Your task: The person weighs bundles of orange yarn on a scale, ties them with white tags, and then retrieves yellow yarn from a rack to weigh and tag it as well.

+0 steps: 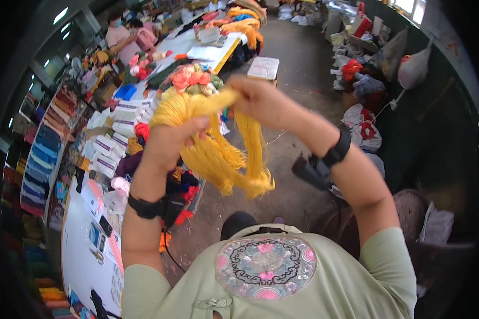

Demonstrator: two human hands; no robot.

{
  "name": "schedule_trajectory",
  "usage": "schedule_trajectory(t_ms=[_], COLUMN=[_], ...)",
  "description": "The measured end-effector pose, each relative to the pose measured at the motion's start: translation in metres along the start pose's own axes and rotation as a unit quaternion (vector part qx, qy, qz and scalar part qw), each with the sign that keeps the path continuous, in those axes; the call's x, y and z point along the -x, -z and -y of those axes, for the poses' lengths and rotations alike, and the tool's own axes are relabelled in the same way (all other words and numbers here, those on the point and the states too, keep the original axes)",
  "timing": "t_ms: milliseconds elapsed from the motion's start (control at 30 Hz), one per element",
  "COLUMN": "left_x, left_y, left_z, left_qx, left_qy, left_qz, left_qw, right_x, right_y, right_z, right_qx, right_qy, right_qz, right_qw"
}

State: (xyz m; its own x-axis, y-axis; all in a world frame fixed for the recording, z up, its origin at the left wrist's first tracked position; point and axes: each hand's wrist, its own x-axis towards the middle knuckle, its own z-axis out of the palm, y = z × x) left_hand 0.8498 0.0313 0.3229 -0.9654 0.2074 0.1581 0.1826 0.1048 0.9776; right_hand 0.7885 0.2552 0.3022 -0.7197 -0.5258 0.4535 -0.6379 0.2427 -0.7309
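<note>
A large skein of yellow yarn [210, 154] hangs in loose loops between my raised hands, above the floor. My left hand [170, 138] is under the thick bunched part at the left, its thumb over the strands and most of its fingers hidden by them. Higher and to the right, my right hand [255, 101] is closed round the upper end of the skein, slightly blurred. Strands drop from both hands and gather in a fringe below. Both wrists wear black straps with small devices.
At the left, a long table holds white boxes [104, 154] and coloured yarn bundles [189, 78]. A white table [85, 255] with a phone and scissors stands nearer. Bags [415, 66] hang along the right wall. Two people [125, 40] are at the far left.
</note>
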Motion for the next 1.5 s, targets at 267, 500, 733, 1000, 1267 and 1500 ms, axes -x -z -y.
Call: schedule_trajectory(t_ms=[267,500,733,1000,1267,1500], left_x=[-0.181,-0.325,-0.457,-0.567,-0.619,-0.593], left_y=[0.032,0.059,0.099,0.134,0.130,0.151], left_z=[0.035,0.064,0.085,0.104,0.136,0.192], left_qx=[0.168,0.185,0.291,0.245,0.226,0.398], left_qy=[-0.006,0.014,0.033,0.068,0.141,-0.130], left_qz=[0.050,0.164,0.133,0.050,-0.154,-0.183], left_qw=[0.984,0.969,0.947,0.966,0.952,0.889], right_x=[-0.188,-0.289,-0.387,-0.512,-0.606,-0.653], right_y=[0.082,0.132,0.166,0.169,0.153,0.203], right_z=[-0.079,-0.168,-0.272,-0.369,-0.440,-0.616], right_qx=[0.088,0.162,0.139,0.086,-0.028,-0.098], right_qy=[0.082,0.135,0.097,0.220,0.260,0.086], right_qz=[0.085,0.099,0.102,0.133,0.299,0.293], right_qw=[0.989,0.973,0.980,0.962,0.918,0.947])
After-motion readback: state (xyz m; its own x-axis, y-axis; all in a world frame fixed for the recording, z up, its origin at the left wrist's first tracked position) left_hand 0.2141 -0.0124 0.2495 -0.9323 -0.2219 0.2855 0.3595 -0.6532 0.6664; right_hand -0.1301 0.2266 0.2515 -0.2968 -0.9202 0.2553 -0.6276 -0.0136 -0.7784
